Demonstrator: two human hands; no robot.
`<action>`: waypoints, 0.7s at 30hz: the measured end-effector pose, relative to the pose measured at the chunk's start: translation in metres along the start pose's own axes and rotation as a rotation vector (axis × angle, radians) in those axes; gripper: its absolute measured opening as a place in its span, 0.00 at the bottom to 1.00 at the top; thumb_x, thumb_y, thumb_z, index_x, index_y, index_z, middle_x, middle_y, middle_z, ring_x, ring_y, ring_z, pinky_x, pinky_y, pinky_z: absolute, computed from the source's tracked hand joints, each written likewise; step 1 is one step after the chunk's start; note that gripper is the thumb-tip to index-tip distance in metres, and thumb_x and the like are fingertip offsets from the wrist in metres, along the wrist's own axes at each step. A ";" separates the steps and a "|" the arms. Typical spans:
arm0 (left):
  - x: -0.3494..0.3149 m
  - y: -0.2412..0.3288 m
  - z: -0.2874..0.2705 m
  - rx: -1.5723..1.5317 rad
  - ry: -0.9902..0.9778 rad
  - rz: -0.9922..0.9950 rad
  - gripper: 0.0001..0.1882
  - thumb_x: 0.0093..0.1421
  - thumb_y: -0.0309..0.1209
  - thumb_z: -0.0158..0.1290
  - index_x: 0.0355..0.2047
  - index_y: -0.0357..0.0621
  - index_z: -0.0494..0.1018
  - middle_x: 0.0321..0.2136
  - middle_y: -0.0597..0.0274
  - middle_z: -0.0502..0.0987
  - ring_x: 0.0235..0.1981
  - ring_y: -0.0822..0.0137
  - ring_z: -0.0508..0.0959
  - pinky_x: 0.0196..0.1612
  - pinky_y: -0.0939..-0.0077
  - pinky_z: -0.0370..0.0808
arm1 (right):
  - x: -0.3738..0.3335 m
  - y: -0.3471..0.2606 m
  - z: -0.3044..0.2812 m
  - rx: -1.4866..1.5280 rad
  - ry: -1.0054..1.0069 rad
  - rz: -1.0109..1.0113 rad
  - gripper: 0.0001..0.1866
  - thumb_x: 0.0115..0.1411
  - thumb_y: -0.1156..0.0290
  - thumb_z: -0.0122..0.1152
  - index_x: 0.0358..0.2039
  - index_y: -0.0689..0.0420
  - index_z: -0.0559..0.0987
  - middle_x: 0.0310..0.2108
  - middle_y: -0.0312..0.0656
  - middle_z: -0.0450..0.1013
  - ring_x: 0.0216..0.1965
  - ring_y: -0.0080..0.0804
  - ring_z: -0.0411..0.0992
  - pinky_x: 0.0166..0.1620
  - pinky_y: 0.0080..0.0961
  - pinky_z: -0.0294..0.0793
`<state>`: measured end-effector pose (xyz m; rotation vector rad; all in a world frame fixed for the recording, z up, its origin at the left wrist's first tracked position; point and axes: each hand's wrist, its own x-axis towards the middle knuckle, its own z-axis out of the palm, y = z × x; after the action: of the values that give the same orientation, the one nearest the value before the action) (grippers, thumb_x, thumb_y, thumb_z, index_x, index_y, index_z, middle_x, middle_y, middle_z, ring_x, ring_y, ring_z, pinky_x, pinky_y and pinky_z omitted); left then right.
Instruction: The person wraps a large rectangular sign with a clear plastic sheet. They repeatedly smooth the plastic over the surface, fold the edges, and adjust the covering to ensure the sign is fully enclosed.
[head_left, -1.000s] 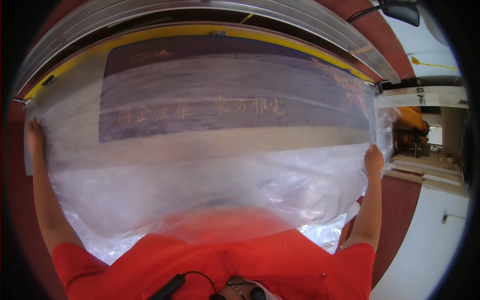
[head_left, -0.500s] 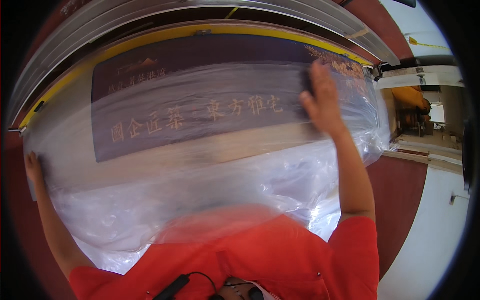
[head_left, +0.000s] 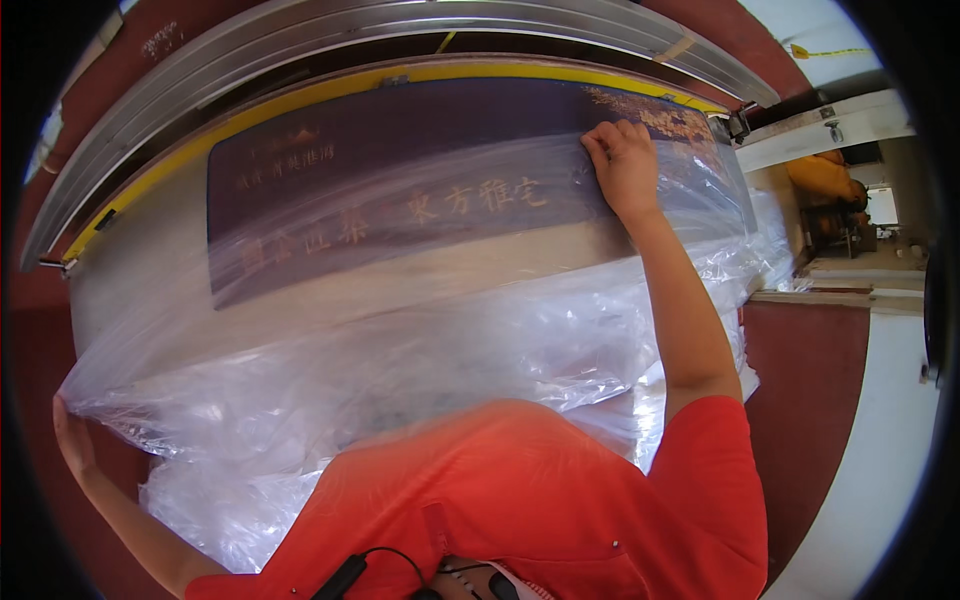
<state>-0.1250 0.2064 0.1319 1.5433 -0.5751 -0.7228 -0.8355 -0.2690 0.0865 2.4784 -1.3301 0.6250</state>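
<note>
Red shirt (head_left: pixel 520 460) nearest me, then clear film (head_left: pixel 590 340), spread between my hands with its long axis running crosswise. My left hand (head_left: pixel 76 432), the nearer one, grips the film's left corner. Farther out, my right hand (head_left: pixel 622 168) is by its far edge, fingers bunched; I cannot tell whether they pinch film. Under and beyond that hand lies a dark panel (head_left: pixel 480 108), then a yellow strip (head_left: pixel 320 87).

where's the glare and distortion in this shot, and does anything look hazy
Head view: bright glare on the crumpled plastic film, including beside the red shirt; head view: metal rails bow in fisheye distortion, corners go black; head view: lettering on the dark panel looks hazy where the film covers it.
</note>
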 end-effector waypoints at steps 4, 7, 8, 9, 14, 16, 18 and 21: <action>0.047 -0.018 0.015 0.234 0.402 0.136 0.19 0.57 0.40 0.40 0.40 0.37 0.65 0.36 0.64 0.68 0.38 0.72 0.66 0.42 0.78 0.61 | 0.013 -0.005 -0.015 0.960 -0.002 0.421 0.07 0.51 0.67 0.51 0.23 0.57 0.70 0.18 0.36 0.65 0.17 0.24 0.62 0.21 0.20 0.60; 0.101 -0.044 0.034 0.543 0.504 0.323 0.19 0.56 0.41 0.40 0.37 0.36 0.67 0.31 0.67 0.70 0.32 0.72 0.68 0.37 0.80 0.64 | 0.012 0.008 -0.030 1.258 -0.174 0.732 0.08 0.52 0.67 0.49 0.24 0.59 0.69 0.16 0.35 0.65 0.15 0.19 0.60 0.19 0.17 0.60; 0.124 -0.059 0.050 0.664 0.531 0.363 0.19 0.56 0.42 0.40 0.35 0.36 0.68 0.29 0.67 0.70 0.30 0.72 0.68 0.36 0.80 0.64 | 0.004 0.026 -0.013 1.113 -0.161 0.743 0.08 0.51 0.67 0.49 0.24 0.59 0.69 0.15 0.35 0.65 0.14 0.19 0.61 0.19 0.17 0.60; 0.147 -0.071 0.067 0.785 0.566 0.398 0.19 0.55 0.43 0.41 0.33 0.37 0.69 0.27 0.67 0.70 0.28 0.73 0.68 0.34 0.79 0.64 | 0.002 0.042 0.005 0.970 -0.153 0.747 0.09 0.51 0.67 0.49 0.24 0.60 0.69 0.15 0.35 0.65 0.14 0.19 0.61 0.18 0.17 0.60; 0.236 -0.065 0.163 0.718 0.588 0.321 0.22 0.51 0.47 0.44 0.29 0.36 0.70 0.22 0.61 0.71 0.23 0.68 0.68 0.29 0.76 0.65 | 0.062 0.100 0.049 0.505 0.100 0.668 0.14 0.48 0.61 0.53 0.22 0.61 0.71 0.17 0.37 0.66 0.19 0.23 0.63 0.24 0.19 0.61; 0.249 -0.070 0.183 1.055 0.775 0.272 0.29 0.46 0.51 0.47 0.34 0.33 0.69 0.30 0.56 0.73 0.32 0.64 0.71 0.35 0.76 0.65 | 0.083 0.100 0.049 0.549 0.107 0.781 0.18 0.45 0.56 0.54 0.21 0.62 0.73 0.21 0.44 0.71 0.24 0.32 0.69 0.31 0.25 0.65; 0.249 -0.076 0.200 1.009 0.736 0.061 0.33 0.45 0.53 0.48 0.35 0.31 0.68 0.33 0.54 0.72 0.35 0.63 0.71 0.37 0.76 0.65 | 0.079 0.102 0.059 0.393 0.123 0.863 0.19 0.44 0.55 0.55 0.21 0.62 0.74 0.22 0.45 0.71 0.25 0.34 0.69 0.33 0.25 0.65; 0.240 -0.086 0.205 0.660 0.611 0.130 0.35 0.45 0.56 0.46 0.35 0.30 0.68 0.33 0.54 0.72 0.35 0.62 0.72 0.37 0.75 0.66 | 0.074 0.094 0.065 0.419 0.126 0.923 0.20 0.44 0.52 0.54 0.23 0.60 0.74 0.24 0.46 0.71 0.29 0.38 0.69 0.35 0.27 0.65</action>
<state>-0.1181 -0.0984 0.0144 2.1843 -0.4567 0.0858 -0.8617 -0.4015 0.0680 1.8975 -2.4794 1.3277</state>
